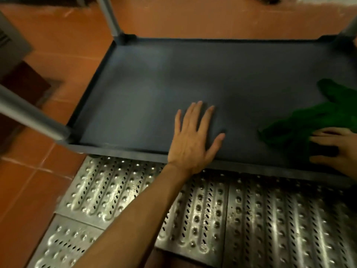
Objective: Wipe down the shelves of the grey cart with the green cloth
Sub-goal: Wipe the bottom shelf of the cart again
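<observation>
Left hand (193,140) lies flat and spread on the shelf (173,78) at 6 o'clock, bracing and holding nothing. Over at 3 o'clock the right hand (336,149) presses the bunched cloth (309,124) down, fingers fairly straight on top, thumb alongside. Mid-wipe, I'd say: hazy patches from centre out to 9 suggest ground left to cover. Other shelves are out of view. Perforated metal grate (193,206) underfoot, red tiles (58,51) around.
</observation>
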{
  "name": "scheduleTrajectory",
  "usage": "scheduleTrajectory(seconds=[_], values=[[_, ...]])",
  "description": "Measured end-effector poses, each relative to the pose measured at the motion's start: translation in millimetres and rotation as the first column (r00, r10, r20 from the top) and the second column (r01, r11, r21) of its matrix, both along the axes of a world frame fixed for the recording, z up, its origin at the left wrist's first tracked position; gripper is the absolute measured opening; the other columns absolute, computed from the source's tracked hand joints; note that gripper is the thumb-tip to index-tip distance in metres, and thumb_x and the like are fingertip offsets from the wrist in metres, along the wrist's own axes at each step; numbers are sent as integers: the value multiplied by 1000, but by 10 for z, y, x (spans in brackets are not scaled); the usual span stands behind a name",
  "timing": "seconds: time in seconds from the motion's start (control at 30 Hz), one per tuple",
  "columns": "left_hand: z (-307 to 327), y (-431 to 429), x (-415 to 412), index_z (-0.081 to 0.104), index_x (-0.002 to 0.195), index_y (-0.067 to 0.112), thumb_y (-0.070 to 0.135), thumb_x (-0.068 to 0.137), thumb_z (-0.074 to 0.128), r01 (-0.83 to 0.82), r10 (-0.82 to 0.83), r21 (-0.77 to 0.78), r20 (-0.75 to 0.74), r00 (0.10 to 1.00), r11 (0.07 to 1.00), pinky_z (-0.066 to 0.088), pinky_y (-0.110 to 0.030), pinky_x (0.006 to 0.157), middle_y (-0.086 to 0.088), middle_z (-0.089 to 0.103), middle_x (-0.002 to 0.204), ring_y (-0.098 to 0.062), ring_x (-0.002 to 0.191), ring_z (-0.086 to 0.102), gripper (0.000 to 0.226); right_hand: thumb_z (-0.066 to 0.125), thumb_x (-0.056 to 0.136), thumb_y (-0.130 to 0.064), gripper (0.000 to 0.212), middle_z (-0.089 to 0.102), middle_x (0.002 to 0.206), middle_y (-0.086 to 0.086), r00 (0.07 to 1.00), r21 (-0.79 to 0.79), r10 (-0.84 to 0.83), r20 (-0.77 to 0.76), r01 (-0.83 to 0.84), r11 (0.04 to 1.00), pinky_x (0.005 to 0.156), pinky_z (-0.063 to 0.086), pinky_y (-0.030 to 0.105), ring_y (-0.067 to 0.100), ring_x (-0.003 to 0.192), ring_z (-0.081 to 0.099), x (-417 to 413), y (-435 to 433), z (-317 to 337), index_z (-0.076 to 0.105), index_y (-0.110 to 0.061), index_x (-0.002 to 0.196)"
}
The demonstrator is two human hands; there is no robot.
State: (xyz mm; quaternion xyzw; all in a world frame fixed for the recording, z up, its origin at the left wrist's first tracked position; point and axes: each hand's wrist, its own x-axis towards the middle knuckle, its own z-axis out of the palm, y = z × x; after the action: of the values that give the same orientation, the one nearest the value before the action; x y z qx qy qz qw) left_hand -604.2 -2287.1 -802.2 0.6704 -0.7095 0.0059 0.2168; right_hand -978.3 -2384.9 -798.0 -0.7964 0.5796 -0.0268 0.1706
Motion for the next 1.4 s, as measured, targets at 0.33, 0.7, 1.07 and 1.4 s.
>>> scheduleTrajectory(seconds=[0.33,0.7,1.07,1.4], values=[[-3,8,45,28,157,15,59,100,33,1,-4,-14,-212,977,1000,7,-57,124,-10,25,164,-25,155,14,72,92,64,-20,53,65,129,6,925,-20,356,131,-357,934,106,31,51,36,129,47,2057,141,155,75,-14,114],[271,243,832,47,145,12,48,105,26,-175,32,-305,-422,906,936,10,-53,125,-9,43,153,-22,151,29,58,76,69,-56,65,54,137,-9,809,-48,574,127,-573,818,104,26,38,23,136,39,3094,3,158,66,-30,127],[-150,671,2264,18,160,6,63,102,26,-434,418,-110,-144,897,894,10,-41,127,-15,21,167,-27,156,15,81,79,74,-51,73,52,146,-4,647,-137,759,78,-747,651,109,25,39,15,139,34,4363,263,86,59,-21,137],[-84,726,2266,21,159,4,59,101,31,-368,350,-37,-232,908,929,15,-45,127,-13,25,166,-21,156,16,80,52,89,-20,15,65,93,2,689,-178,698,195,-675,716,81,48,42,25,98,57,5214,614,196,65,-15,93]])
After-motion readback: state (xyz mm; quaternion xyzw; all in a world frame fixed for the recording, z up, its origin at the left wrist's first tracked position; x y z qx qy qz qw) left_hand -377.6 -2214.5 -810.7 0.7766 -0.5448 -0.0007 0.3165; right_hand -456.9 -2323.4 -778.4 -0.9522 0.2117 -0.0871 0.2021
